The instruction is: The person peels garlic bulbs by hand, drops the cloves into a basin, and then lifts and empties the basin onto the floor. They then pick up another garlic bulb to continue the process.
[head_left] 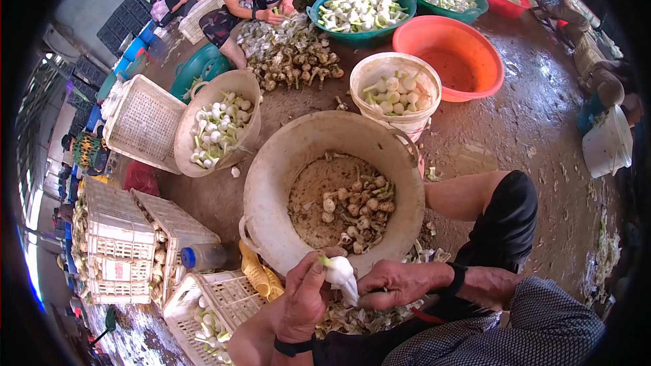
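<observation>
A white garlic bulb (341,275) with a short green stem is gripped in my left hand (303,296), thumb across its upper side. My right hand (397,285) is closed close to the bulb's lower end, its fingers curled; whatever they pinch is mostly hidden. Just beyond both hands stands a large beige tub (271,183). Unpeeled brownish garlic (363,207) lies in a heap on the right of its dirty floor. Below my hands, loose garlic skins (369,322) are piled up.
A white bucket (395,118) and an orange basin (447,54) stand beyond the tub. To the left are a beige basket (237,139) of peeled garlic, plastic crates (122,244) and a bottle (210,257). Across, a person (254,0) sits by a garlic pile (295,61).
</observation>
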A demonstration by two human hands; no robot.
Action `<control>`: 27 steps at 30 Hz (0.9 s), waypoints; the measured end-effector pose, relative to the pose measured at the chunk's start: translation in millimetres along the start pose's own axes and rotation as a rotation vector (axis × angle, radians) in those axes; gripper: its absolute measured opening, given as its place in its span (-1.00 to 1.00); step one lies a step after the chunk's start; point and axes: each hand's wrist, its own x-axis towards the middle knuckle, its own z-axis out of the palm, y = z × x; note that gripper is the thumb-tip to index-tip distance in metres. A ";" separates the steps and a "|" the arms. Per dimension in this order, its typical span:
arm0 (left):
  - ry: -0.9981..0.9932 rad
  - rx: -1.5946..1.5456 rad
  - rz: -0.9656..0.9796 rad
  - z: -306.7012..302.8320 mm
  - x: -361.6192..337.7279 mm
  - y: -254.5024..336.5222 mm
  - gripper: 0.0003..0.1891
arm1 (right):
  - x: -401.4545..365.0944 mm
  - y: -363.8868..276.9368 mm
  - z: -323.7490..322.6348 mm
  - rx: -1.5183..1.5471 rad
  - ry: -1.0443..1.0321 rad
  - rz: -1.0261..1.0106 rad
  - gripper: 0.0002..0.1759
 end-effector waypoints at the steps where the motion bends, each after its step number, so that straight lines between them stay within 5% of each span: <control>1: 0.066 0.069 0.015 0.9 0.7 -3.0 -0.61 | -0.6 8.0 3.9 -0.067 -0.060 -0.009 -0.69; 4: 0.153 0.133 0.038 3.1 4.4 -1.4 -0.59 | -0.2 23.2 22.2 -0.478 -0.154 -0.060 -0.71; 8: 0.181 0.156 -0.004 -1.5 2.1 0.7 -0.59 | 0.9 34.8 20.1 -0.665 -0.007 0.032 -0.70; 10: 0.184 0.172 -0.004 -1.1 1.2 0.1 -0.57 | 1.5 24.8 8.2 -0.666 -0.074 0.122 -0.72; 12: 0.185 0.195 -0.005 -2.6 0.8 0.2 -0.56 | 1.4 23.8 3.8 -0.341 -0.056 0.102 -0.73; 19: 0.180 0.286 -0.027 -7.6 -2.2 3.5 -0.50 | -4.4 49.3 14.3 -0.573 -0.136 0.024 -0.80; 25: 0.199 0.690 0.054 -3.6 -2.4 10.0 -0.50 | 1.9 29.5 -18.7 -0.576 0.311 0.191 -0.79; 27: 0.202 0.813 0.098 -1.6 -1.9 12.2 -0.51 | 2.9 28.8 -28.6 -0.380 0.465 -0.145 -0.70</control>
